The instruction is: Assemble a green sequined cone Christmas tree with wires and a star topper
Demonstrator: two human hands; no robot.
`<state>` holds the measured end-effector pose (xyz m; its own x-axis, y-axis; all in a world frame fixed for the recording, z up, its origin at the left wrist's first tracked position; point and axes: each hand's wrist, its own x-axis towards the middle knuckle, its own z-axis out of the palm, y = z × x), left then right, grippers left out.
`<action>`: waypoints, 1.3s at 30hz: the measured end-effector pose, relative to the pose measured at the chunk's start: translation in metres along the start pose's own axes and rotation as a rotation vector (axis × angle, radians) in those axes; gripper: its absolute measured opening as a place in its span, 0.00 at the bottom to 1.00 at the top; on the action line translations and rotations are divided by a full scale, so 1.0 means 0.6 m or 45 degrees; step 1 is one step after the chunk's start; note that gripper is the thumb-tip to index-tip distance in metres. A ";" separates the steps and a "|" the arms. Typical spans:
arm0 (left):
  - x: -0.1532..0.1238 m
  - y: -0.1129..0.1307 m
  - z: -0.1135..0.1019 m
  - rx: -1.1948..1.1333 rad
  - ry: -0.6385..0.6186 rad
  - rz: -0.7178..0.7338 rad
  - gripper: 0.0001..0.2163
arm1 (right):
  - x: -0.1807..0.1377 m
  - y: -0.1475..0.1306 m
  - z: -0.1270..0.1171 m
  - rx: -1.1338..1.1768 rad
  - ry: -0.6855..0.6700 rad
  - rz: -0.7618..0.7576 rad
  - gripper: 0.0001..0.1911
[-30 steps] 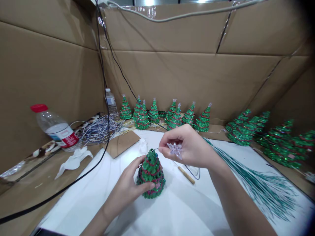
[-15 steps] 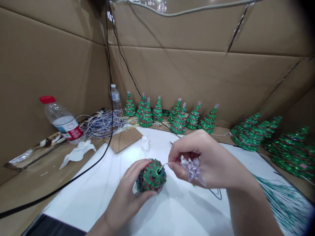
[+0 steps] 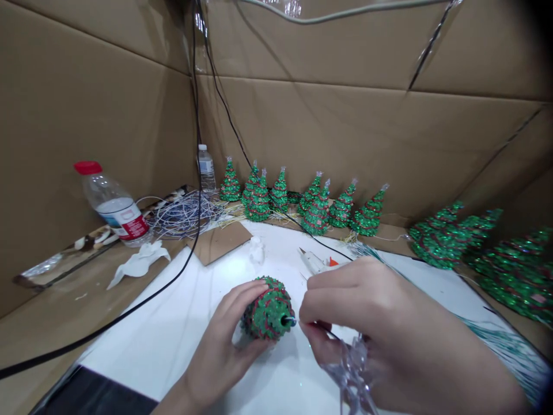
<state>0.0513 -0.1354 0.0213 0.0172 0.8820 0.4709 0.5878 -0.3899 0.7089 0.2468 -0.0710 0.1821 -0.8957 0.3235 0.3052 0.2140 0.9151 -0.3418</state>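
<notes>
Nearest, to the right of the held tree (image 3: pixel 266 314), a clear star (image 3: pixel 356 369) is carried below the fingers of the right hand (image 3: pixel 367 317); whether it is gripped or merely hung there cannot be told. A thin wire (image 3: pixel 295 320) at the held tree's top is pinched between that hand's closed fingertips. The green beaded tree itself is tilted, its top turned toward the right hand, and is clasped from its left side by the left hand (image 3: pixel 224 340), thumb and fingers spread around it. The white surface (image 3: pixel 173 334) is seen beneath. Green strands (image 3: pixel 505 346) are laid out well to the tree's right. Beyond the tree, a crumpled white wad (image 3: pixel 257 251) is seen, with a cardboard piece (image 3: pixel 222 242) to the left and a white tool (image 3: pixel 313 262) to the right. Farther behind the tree, a row of finished trees (image 3: pixel 317 213) is ranged along the cardboard wall (image 3: pixel 324 127).
</notes>
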 end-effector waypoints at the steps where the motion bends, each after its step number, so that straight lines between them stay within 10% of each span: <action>1: 0.000 0.000 0.000 0.001 0.002 0.004 0.29 | -0.001 -0.002 0.000 -0.005 -0.004 -0.009 0.14; 39: -0.001 -0.002 0.001 0.070 -0.023 0.086 0.27 | -0.009 -0.009 0.005 -0.159 0.033 -0.125 0.11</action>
<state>0.0511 -0.1355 0.0197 0.0723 0.8592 0.5066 0.6285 -0.4336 0.6457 0.2492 -0.0785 0.1797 -0.9047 0.2355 0.3550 0.1742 0.9650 -0.1963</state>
